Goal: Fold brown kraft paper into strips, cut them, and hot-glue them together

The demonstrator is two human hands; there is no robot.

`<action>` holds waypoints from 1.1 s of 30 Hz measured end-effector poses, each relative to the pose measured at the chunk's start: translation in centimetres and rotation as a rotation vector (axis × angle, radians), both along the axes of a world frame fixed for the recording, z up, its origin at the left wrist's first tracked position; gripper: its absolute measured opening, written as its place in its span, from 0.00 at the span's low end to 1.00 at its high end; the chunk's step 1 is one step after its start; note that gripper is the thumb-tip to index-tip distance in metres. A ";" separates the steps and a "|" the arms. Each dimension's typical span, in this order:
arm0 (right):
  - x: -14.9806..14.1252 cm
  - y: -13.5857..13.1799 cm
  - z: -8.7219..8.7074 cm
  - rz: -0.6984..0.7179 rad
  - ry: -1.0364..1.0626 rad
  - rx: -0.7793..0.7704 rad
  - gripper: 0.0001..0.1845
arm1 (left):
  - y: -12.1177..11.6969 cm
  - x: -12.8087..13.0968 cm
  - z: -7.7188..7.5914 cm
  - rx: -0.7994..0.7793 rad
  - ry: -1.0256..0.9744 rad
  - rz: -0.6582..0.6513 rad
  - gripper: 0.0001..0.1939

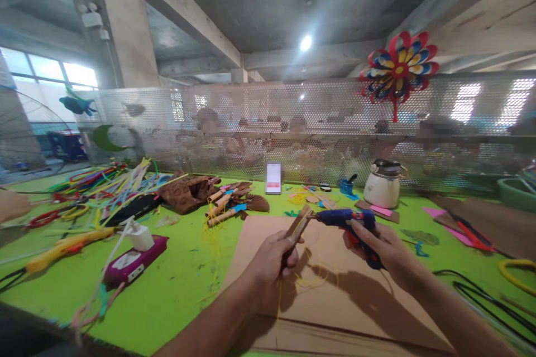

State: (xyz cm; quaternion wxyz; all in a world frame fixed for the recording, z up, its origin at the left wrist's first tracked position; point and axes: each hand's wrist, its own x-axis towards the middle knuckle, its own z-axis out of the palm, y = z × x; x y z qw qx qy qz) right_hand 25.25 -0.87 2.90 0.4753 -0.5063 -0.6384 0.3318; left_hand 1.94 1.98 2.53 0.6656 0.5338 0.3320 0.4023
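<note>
My left hand [274,254] is closed round a narrow brown strip [302,220], tilted up and away from me; whether it is cardboard or wood I cannot tell. In my right hand [383,242] is a dark blue glue gun [349,217], its nozzle at or very near the strip's upper end. Thin yellow string [316,279] hangs below the strip and loops over the brown cardboard sheet [268,234] under both hands. Ahead on the left lie several brown rolled pieces [221,215] with blue bits and yellow string.
A purple power strip [136,261] with a white plug and a yellow-handled tool [69,248] lie left. Behind them are coloured strips [125,184] and brown cloth [188,192]. A phone [273,177] stands ahead, a white jug [382,185] to the right. Black cable [473,290] lies near my right arm.
</note>
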 end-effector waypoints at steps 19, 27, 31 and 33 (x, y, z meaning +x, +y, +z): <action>-0.3 -0.2 0.0 0.030 -0.097 0.081 0.29 | 0.0 -0.1 0.1 0.015 -0.003 -0.026 0.12; 0.2 0.2 -0.4 -0.007 -0.081 0.061 0.29 | -0.4 -0.1 0.3 0.011 0.014 0.000 0.09; -0.3 -0.3 -0.1 0.068 -0.112 0.028 0.30 | -0.3 -0.1 0.1 0.012 0.005 -0.009 0.10; -0.5 -0.4 0.0 0.099 -0.130 0.018 0.30 | -0.2 -0.2 0.0 0.014 0.000 -0.023 0.09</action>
